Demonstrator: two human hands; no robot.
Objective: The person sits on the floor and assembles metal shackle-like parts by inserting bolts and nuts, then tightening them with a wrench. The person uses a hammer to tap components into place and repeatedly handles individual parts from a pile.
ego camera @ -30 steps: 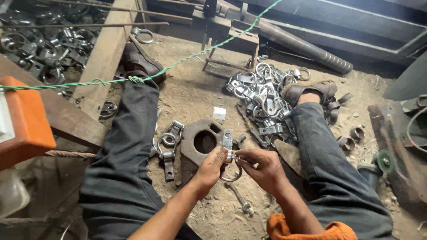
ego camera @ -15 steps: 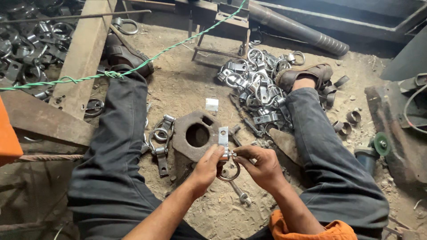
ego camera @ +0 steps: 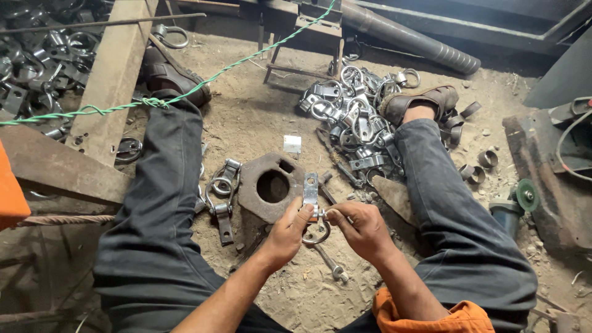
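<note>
My left hand [ego camera: 285, 234] and my right hand [ego camera: 362, 228] meet between my knees over the dirt floor. Together they hold a small metal clamp piece: a flat plated strap with holes [ego camera: 310, 189] stands up from my left fingers, and a steel ring [ego camera: 316, 235] hangs below it. My right fingertips pinch the joint where strap and ring meet. Just behind the hands lies a rusty thick plate with a round hole [ego camera: 271, 185].
A pile of finished shiny ring clamps [ego camera: 348, 114] lies by my right foot. More clamps [ego camera: 220, 191] sit beside my left leg, a bolt [ego camera: 331, 266] below my hands. A wooden beam [ego camera: 113, 74], green twisted wire [ego camera: 154, 100], a pipe [ego camera: 412, 41] and an angle grinder [ego camera: 513, 203] surround me.
The view has shifted slightly. My hands stay together on the strap and ring, with only small finger movements at the joint.
</note>
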